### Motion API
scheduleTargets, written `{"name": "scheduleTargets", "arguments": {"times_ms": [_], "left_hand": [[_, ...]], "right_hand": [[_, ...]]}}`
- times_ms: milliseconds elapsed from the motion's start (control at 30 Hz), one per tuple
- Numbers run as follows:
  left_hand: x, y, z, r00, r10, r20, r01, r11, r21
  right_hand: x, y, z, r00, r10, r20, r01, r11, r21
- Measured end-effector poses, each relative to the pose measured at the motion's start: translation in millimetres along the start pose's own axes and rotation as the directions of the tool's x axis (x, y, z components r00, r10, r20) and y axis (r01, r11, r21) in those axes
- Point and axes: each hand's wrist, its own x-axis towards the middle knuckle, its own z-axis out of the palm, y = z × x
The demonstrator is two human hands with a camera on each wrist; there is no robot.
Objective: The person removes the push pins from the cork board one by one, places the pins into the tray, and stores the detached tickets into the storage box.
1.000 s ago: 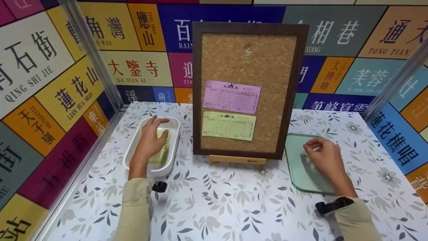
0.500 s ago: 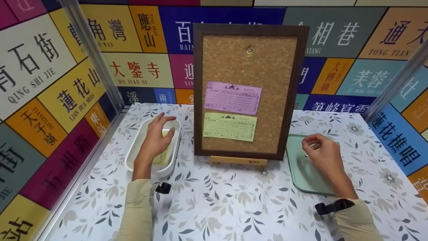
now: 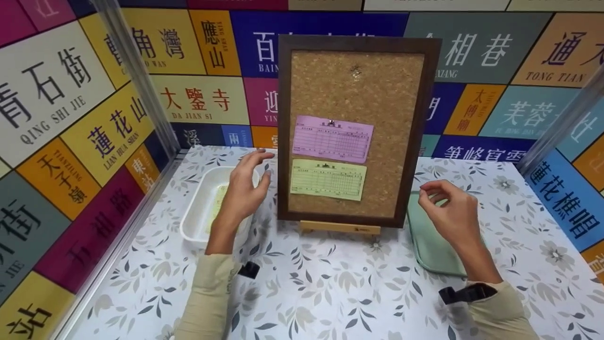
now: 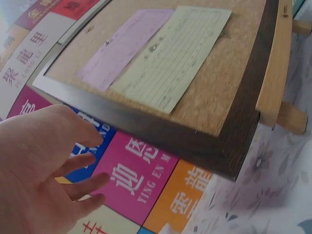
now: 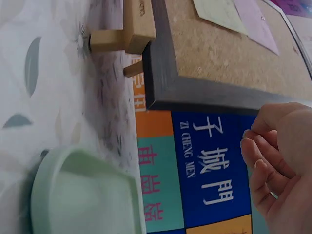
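One table (image 3: pixel 330 295), with leaves and flowers on its cover, held everything up. Make it a clock, with the person at 6. The cork board (image 3: pixel 387 104) stood at 12, facing the person, likely so both hands could reach its front. The white box (image 3: pixel 196 208) sat at 10 and the green tray (image 3: pixel 432 245) at 2, probably so each hand had something close by. The wooden stand (image 3: pixel 339 227) was under the board and seemed to stop it slipping down.

The left hand (image 3: pixel 247 186) was over the box's 3 o'clock edge, beside the board. Its fingers were spread and a bit bent, with nothing seen in them. The right hand (image 3: pixel 450 208) was up in the air by the tray. Its thumb and fingertips were pressed together, but I could not tell if they pinched something tiny.

The pink slip (image 3: pixel 339 140) was on the board, just above the green slip (image 3: pixel 328 182). Yellow paper (image 3: pixel 219 197) lay in the box, partly hidden. One pin (image 4: pixel 107 43) on the pink slip and another pin (image 4: pixel 154 48) on the green slip seemed to hold them there.
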Motion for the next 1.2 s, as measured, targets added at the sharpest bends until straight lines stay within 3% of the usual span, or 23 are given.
{"name": "scheduleTargets", "arguments": {"times_ms": [133, 300, 733, 1200], "left_hand": [[2.9, 9.7, 10.8, 0.994, 0.067, -0.089, -0.074, 0.994, -0.079], [8.3, 18.1, 23.0, 0.985, 0.092, -0.146, -0.113, 0.983, -0.145], [22.9, 32.1, 35.9, 0.987, 0.081, -0.138, -0.083, 0.996, -0.011], [40.0, 38.2, 36.9, 0.978, 0.086, -0.188, -0.097, 0.994, -0.052]], "right_hand": [[3.9, -12, 5, 0.998, -0.057, -0.007, 0.058, 0.998, 0.006], [9.2, -25, 9, 0.995, -0.099, -0.004, 0.099, 0.995, 0.014], [24.0, -51, 25, 0.973, -0.23, -0.006, 0.23, 0.972, 0.051], [38.7, -76, 49, 0.959, -0.28, 0.041, 0.272, 0.953, 0.135]]}}
